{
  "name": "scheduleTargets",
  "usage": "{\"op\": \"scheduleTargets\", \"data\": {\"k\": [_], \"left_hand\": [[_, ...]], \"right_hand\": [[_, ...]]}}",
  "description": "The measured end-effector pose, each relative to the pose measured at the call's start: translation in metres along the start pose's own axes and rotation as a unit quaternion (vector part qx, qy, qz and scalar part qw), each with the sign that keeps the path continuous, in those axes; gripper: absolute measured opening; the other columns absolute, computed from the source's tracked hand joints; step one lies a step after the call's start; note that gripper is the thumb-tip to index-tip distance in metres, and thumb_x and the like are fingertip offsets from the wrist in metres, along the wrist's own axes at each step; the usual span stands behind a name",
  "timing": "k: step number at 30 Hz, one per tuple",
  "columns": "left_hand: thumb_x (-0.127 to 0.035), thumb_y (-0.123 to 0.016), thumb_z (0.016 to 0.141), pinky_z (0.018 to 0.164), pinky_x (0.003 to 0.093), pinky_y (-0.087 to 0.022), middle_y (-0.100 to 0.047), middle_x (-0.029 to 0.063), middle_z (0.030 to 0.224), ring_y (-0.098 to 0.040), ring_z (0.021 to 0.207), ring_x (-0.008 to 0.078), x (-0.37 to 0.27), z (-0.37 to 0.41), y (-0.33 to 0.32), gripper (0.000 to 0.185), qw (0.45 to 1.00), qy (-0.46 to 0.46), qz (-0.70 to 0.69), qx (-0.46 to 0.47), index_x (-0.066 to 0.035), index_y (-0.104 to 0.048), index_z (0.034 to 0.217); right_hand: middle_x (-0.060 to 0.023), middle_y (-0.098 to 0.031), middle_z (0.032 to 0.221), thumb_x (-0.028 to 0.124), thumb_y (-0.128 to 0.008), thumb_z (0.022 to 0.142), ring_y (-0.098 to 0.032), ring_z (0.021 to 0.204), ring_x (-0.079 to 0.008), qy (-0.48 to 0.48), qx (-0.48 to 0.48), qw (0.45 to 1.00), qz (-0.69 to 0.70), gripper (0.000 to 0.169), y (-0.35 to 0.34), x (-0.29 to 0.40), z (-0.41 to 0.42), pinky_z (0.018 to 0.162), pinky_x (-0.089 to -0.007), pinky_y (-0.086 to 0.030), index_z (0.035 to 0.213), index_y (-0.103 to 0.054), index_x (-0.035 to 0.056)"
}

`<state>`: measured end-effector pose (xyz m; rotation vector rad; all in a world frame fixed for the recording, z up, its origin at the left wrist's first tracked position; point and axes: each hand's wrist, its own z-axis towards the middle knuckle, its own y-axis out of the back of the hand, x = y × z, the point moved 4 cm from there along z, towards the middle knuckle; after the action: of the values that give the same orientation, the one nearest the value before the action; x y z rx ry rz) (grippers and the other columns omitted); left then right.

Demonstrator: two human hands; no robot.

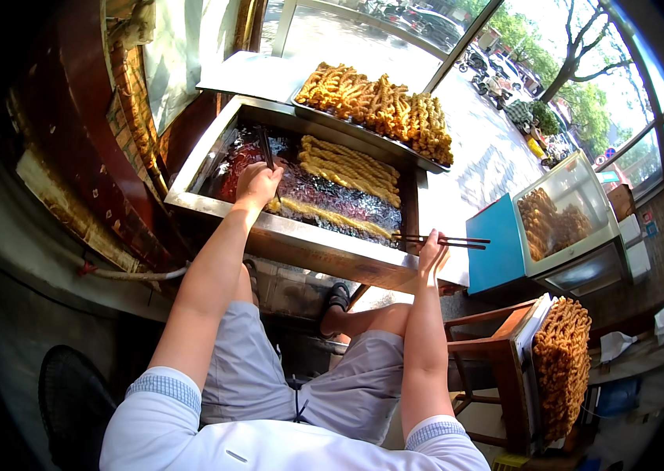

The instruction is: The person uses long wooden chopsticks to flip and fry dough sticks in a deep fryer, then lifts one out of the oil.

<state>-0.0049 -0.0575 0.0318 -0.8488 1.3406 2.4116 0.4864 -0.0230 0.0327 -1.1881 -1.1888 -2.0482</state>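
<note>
My left hand (258, 183) grips a pair of dark chopsticks (265, 144), whose tips reach down to the left end of a long pale twisted dough stick (332, 217) in the hot oil. At the right end of that stick are the tips of another pair of dark chopsticks (461, 241), held in my right hand (433, 252). Both hands are over the near side of a rectangular metal fryer (332, 245) full of dark, bubbling oil. Farther back in the oil float several golden twisted dough sticks (349, 168), lying side by side.
A metal tray heaped with fried dough twists (376, 109) rests at the fryer's back edge. To the right stand a glass-fronted case (567, 218) with more twists, a blue panel (495, 244), and a wooden stool (499, 353) beside stacked twists (562, 368). A dark red panel stands left.
</note>
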Motion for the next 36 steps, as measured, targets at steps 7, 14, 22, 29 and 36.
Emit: {"op": "scheduleTargets", "data": {"k": [7, 14, 22, 29, 36], "left_hand": [[-0.038, -0.066, 0.100, 0.081, 0.0482, -0.057, -0.076, 0.0146, 0.097, -0.072, 0.093, 0.0389, 0.004, 0.002, -0.004, 0.034, 1.000, -0.019, -0.011, -0.013, -0.008, -0.079, 0.090], [-0.038, -0.068, 0.098, 0.081, 0.0473, -0.057, -0.076, 0.0147, 0.095, -0.073, 0.092, 0.0383, 0.004, 0.002, -0.004, 0.033, 0.999, 0.021, -0.023, -0.008, -0.008, -0.079, 0.091], [-0.038, -0.070, 0.097, 0.081, 0.0474, -0.058, -0.077, 0.0156, 0.095, -0.074, 0.093, 0.0392, -0.002, 0.004, 0.005, 0.030, 0.999, 0.045, -0.021, 0.002, -0.010, -0.080, 0.093], [-0.036, -0.073, 0.096, 0.080, 0.0476, -0.058, -0.077, 0.0171, 0.093, -0.074, 0.091, 0.0403, 0.009, 0.009, -0.004, 0.028, 0.997, 0.039, -0.054, -0.028, -0.010, -0.081, 0.094], [-0.036, -0.072, 0.097, 0.074, 0.0515, -0.057, -0.074, 0.0202, 0.087, -0.073, 0.084, 0.0425, 0.012, 0.017, -0.008, 0.035, 0.999, -0.007, 0.010, -0.039, -0.004, -0.080, 0.084]], "right_hand": [[-0.0136, -0.069, 0.073, 0.030, -0.057, 0.108, -0.069, 0.057, -0.0230, 0.032, -0.025, 0.999, 0.000, 0.039, -0.001, -0.002, 0.000, 0.052, -0.0363, -0.057, 0.103, -0.072, -0.0059], [-0.0124, -0.068, 0.074, 0.030, -0.058, 0.108, -0.068, 0.056, -0.0224, 0.021, -0.027, 0.999, 0.016, 0.039, -0.006, -0.005, 0.000, 0.051, -0.0358, -0.057, 0.104, -0.072, -0.0056], [-0.0124, -0.069, 0.081, 0.030, -0.059, 0.108, -0.068, 0.065, -0.0216, 0.007, -0.022, 0.999, 0.033, 0.038, -0.014, -0.006, 0.004, 0.054, -0.0345, -0.058, 0.111, -0.072, -0.0052], [-0.0143, -0.072, 0.077, 0.028, -0.057, 0.108, -0.069, 0.063, -0.0225, -0.007, -0.022, 0.999, 0.035, 0.037, -0.018, -0.003, 0.003, 0.058, -0.0384, -0.054, 0.109, -0.073, -0.0051], [-0.0197, -0.076, 0.087, 0.029, -0.057, 0.108, -0.074, 0.069, -0.0284, 0.004, -0.029, 0.998, 0.050, 0.038, -0.024, -0.024, 0.016, 0.065, -0.0411, -0.057, 0.116, -0.072, -0.0048]]}}
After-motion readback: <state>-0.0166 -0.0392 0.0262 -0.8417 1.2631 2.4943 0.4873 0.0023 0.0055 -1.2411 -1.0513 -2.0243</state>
